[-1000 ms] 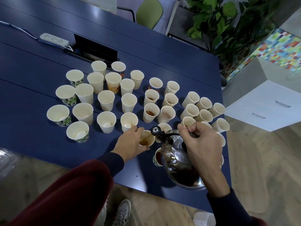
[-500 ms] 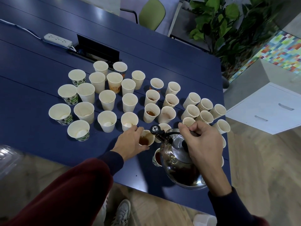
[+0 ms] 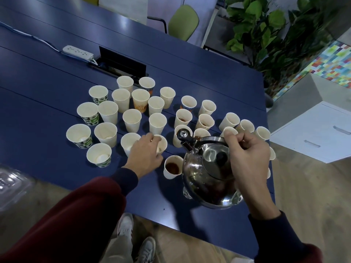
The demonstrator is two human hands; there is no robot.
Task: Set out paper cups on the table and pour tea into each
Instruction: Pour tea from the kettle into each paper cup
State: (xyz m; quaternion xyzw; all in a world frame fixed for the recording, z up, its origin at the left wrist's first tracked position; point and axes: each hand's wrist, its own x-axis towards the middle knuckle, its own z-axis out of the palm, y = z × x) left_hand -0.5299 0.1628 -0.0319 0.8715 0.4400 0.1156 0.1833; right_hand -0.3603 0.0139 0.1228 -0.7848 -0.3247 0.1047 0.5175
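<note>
My right hand (image 3: 247, 158) is closed round the handle of the kettle (image 3: 205, 179), a round-bellied one of mirror-bright steel with a black knob on the lid and a black cap on the spout. It hangs over the near right part of the worktop (image 3: 38, 82), a smooth dark blue top, with its spout pointing away from me.

My left hand (image 3: 146, 154) curls its fingers round a plain cup (image 3: 163, 143) in the near row. Just beside it, towards me and touching the kettle's side as far as I can tell, stands a filled cup (image 3: 168, 174) with dark brown tea (image 3: 172, 165) in it.

The other paper cups (image 3: 132, 120) stand upright in a loose cluster across the middle of the worktop. They are tapered, matt and cream inside, and a few on the right show brown at the bottom. Several on the left carry a green-and-black block pattern (image 3: 89, 118), and one has orange swirls (image 3: 141, 108) (whatever is printed on them is too small to read).

A white power strip (image 3: 77, 52) lies beyond the cups.
</note>
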